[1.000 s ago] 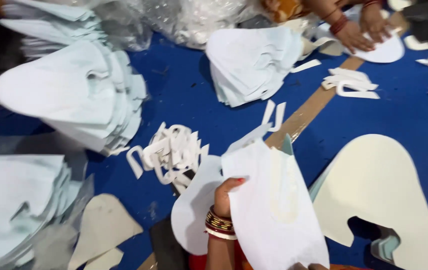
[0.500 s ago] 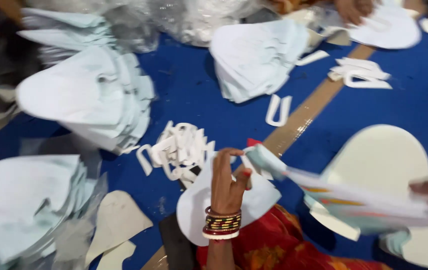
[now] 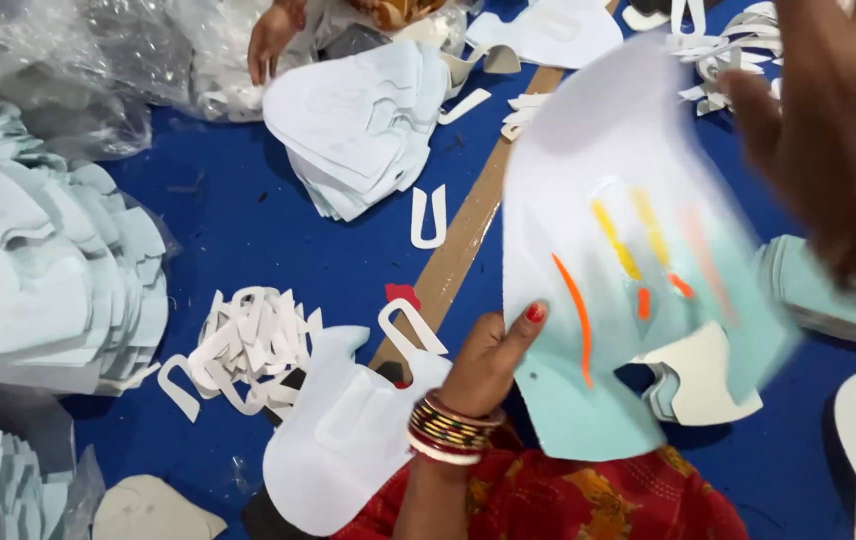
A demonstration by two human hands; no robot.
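Left hand (image 3: 488, 365) pinches the printed sheet (image 3: 638, 260), long axis upright, leaning right; right hand's (image 3: 833, 140) grip unclear.

Crumpled clear plastic packaging bags (image 3: 138, 70) at top left, beside stacked white card cutouts (image 3: 363, 125). No labels, signs, screens.

Between the big stack of white cutouts (image 3: 48, 280) on my left and the smaller stack (image 3: 363, 125) farther off, a strip of bare blue cloth (image 3: 258, 230) lies open. The heap of small U-shaped scraps (image 3: 248, 345) and one loose U-shaped piece (image 3: 430, 217) dot it. A long brown strip (image 3: 468, 235) runs slantwise across the middle. The printed sheet (image 3: 628, 270) I hold up hides much of the right side. Another person's hand (image 3: 273, 40) rests at the far edge by crumpled plastic wrap (image 3: 98, 70).
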